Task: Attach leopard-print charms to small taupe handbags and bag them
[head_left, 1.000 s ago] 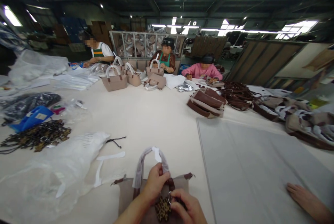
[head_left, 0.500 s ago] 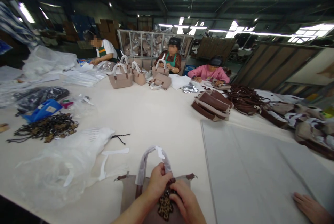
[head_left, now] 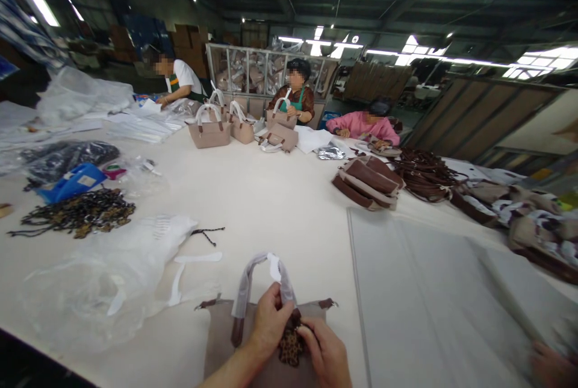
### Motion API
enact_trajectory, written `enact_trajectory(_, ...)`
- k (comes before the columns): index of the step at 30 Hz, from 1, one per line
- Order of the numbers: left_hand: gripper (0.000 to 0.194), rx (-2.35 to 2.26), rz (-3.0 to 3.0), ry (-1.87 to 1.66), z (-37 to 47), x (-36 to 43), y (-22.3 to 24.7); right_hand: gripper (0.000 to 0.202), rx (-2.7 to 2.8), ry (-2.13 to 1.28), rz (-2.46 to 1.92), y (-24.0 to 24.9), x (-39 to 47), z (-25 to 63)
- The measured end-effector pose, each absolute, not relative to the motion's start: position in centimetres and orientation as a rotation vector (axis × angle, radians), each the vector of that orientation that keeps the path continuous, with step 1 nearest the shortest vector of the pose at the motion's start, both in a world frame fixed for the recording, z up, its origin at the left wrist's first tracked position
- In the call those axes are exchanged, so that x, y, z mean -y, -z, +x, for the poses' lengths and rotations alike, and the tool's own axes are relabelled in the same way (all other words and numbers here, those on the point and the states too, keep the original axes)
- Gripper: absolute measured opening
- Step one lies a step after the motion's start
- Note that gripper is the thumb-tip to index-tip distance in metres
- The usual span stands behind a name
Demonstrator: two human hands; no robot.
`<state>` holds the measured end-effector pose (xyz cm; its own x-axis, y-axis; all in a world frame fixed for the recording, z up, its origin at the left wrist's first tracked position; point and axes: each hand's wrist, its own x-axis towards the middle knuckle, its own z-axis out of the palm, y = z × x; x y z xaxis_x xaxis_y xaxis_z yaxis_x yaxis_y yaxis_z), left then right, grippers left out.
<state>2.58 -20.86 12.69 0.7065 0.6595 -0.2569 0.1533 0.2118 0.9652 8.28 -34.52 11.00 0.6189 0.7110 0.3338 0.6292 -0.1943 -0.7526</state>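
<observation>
Handbag (head_left: 221, 340) on white table (head_left: 262, 195), warehouse hall.

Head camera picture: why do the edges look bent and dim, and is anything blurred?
Head view: the wide lens bows the table edges and roof beams; corners darken while ceiling lights glare white. The hands on the handbag look fairly sharp, but another person's hand at lower right is motion-blurred.
</observation>
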Motion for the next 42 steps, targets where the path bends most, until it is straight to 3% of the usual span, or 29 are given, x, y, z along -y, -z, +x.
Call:
enact_trajectory(17,0.027,-0.605,1.281,-0.273,1.0,19.7,-13.7,0.041,0.513,-0.825,-1.620,-11.5,34.8,7.8)
enact_trajectory(25,0.025,-0.566,1.326,-0.231,1.2,19.8,-13.8,0.038,0.569,-0.799,-1.627,-11.2,34.4,7.9)
enact_trajectory(29,0.006,-0.631,1.404,-0.173,2.2,19.9,-13.7,0.037,0.661,-0.762,-1.725,-11.1,34.5,7.9)
enact_trajectory(42,0.005,-0.783,1.152,-0.116,3.3,19.9,-13.2,0.033,0.648,-0.846,-1.719,-11.5,33.9,7.3)
